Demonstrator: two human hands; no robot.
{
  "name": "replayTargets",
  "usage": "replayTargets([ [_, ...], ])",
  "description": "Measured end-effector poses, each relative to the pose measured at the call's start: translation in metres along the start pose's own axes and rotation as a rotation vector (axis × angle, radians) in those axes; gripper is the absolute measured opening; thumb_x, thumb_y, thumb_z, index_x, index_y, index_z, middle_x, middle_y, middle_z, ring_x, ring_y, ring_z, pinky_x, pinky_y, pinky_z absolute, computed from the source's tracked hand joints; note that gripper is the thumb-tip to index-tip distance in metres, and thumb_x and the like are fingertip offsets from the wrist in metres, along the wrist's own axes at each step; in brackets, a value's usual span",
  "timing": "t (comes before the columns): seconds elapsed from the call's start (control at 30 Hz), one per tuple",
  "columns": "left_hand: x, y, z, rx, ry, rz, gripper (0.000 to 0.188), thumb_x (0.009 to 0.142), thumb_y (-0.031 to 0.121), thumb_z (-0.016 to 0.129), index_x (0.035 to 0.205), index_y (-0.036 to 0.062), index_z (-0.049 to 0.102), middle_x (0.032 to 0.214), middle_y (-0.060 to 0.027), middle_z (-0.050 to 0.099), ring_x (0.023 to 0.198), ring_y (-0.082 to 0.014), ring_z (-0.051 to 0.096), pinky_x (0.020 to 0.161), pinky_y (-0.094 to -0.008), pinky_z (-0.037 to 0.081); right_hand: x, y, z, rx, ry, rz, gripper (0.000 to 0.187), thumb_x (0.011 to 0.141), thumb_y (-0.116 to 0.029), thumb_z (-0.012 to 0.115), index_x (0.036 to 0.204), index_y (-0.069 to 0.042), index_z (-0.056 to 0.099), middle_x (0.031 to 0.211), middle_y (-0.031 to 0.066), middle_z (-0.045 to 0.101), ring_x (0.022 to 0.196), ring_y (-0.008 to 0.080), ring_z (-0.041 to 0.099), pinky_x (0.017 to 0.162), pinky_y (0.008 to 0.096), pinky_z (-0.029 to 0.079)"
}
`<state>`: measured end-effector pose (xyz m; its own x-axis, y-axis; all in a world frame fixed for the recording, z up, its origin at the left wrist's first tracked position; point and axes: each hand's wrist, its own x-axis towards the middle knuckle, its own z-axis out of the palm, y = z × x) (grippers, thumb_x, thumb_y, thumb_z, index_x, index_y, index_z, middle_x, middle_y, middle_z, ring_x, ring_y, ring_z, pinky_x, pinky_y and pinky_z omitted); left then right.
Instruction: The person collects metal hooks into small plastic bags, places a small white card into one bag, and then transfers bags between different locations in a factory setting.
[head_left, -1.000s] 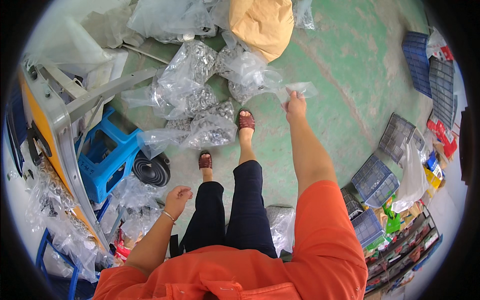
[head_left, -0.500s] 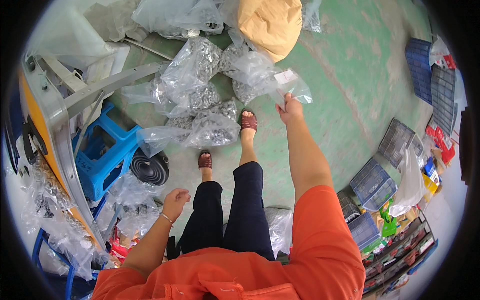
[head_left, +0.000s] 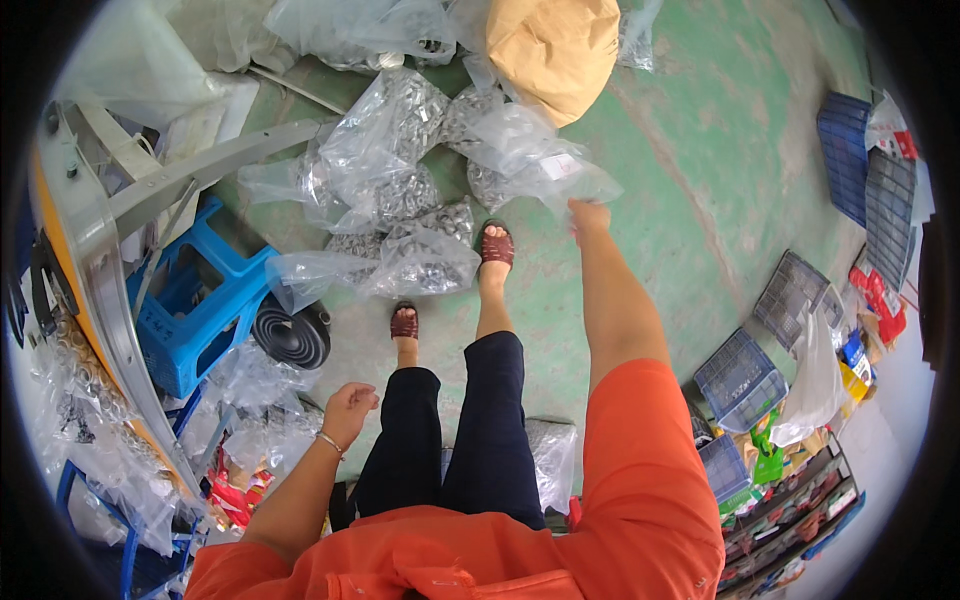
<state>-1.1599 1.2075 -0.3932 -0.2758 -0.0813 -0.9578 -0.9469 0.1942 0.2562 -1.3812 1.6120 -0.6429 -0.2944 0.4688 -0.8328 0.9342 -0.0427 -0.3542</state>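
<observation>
— What is the right hand doing, upper centre of the frame?

— It is gripping a clear plastic bag, fingers clamped on its edge, just below a tan sack.

— And the left hand?

— Hanging loosely curled at lower left, holding nothing, near a blue stool and more bags of metal parts lying on the green floor.

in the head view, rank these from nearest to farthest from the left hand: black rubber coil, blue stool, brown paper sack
1. black rubber coil, just up and left of the left hand
2. blue stool, further left beside the coil
3. brown paper sack, far ahead at the top
</observation>
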Motion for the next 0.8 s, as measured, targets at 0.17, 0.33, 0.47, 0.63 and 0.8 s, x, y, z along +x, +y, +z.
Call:
replayTargets([
  [0.17, 0.005, -0.016, 0.004, -0.028, 0.003, -0.011, 0.018, 0.086, 0.015, 0.054, 0.100, 0.0037, 0.056, 0.087, -0.0062, 0.063, 0.080, -0.0142, 0.061, 0.069, -0.0261, 0.044, -0.001, -0.007, 0.029, 0.158, -0.037, -0.145, 0.051, 0.078, 0.002, 0.044, 0.126, -0.014, 0.042, 0.098, 0.0039, 0.054, 0.075, 0.0164, 0.056, 0.051, 0.0276, 0.044],
  [0.33, 0.001, -0.011, 0.014, -0.072, -0.002, -0.063, 0.017, 0.086, 0.014, 0.054, 0.099, 0.0037, 0.056, 0.087, -0.0059, 0.064, 0.079, -0.0137, 0.061, 0.069, -0.0255, 0.044, -0.013, -0.026, 0.033, 0.099, -0.653, 0.090, 0.063, 0.071, 0.008, 0.044, 0.131, -0.008, 0.036, 0.108, 0.0103, 0.057, 0.082, 0.0221, 0.061, 0.057, 0.0399, 0.050],
  [0.47, 0.004, -0.005, 0.013, -0.041, -0.015, 0.003, 0.017, 0.086, 0.014, 0.054, 0.099, 0.0034, 0.057, 0.087, -0.0055, 0.064, 0.079, -0.0131, 0.061, 0.069, -0.0249, 0.044, 0.040, 0.008, 0.045, -0.415, 0.036, -0.032, 0.059, 0.074, 0.006, 0.043, 0.130, -0.013, 0.040, 0.106, 0.0070, 0.059, 0.074, 0.0169, 0.058, 0.056, 0.0361, 0.046],
  [0.63, 0.003, -0.008, 0.015, -0.111, -0.001, -0.014, 0.017, 0.086, 0.014, 0.054, 0.099, 0.0035, 0.057, 0.086, -0.0050, 0.063, 0.079, -0.0130, 0.061, 0.069, -0.0248, 0.044, -0.002, -0.020, 0.047, -0.282, -0.422, -0.197, 0.055, 0.076, -0.006, 0.052, 0.129, -0.012, 0.041, 0.111, 0.0087, 0.057, 0.094, 0.0202, 0.055, 0.074, 0.0377, 0.045],
  [0.8, 0.000, -0.010, 0.013, -0.106, -0.003, -0.007, 0.018, 0.086, 0.014, 0.054, 0.100, 0.0035, 0.056, 0.086, -0.0050, 0.063, 0.079, -0.0131, 0.061, 0.068, -0.0249, 0.044, 0.012, -0.015, 0.041, -0.293, -0.184, -0.215, 0.067, 0.075, -0.015, 0.061, 0.134, -0.005, 0.030, 0.124, 0.0153, 0.048, 0.111, 0.0289, 0.048, 0.092, 0.0401, 0.038],
])
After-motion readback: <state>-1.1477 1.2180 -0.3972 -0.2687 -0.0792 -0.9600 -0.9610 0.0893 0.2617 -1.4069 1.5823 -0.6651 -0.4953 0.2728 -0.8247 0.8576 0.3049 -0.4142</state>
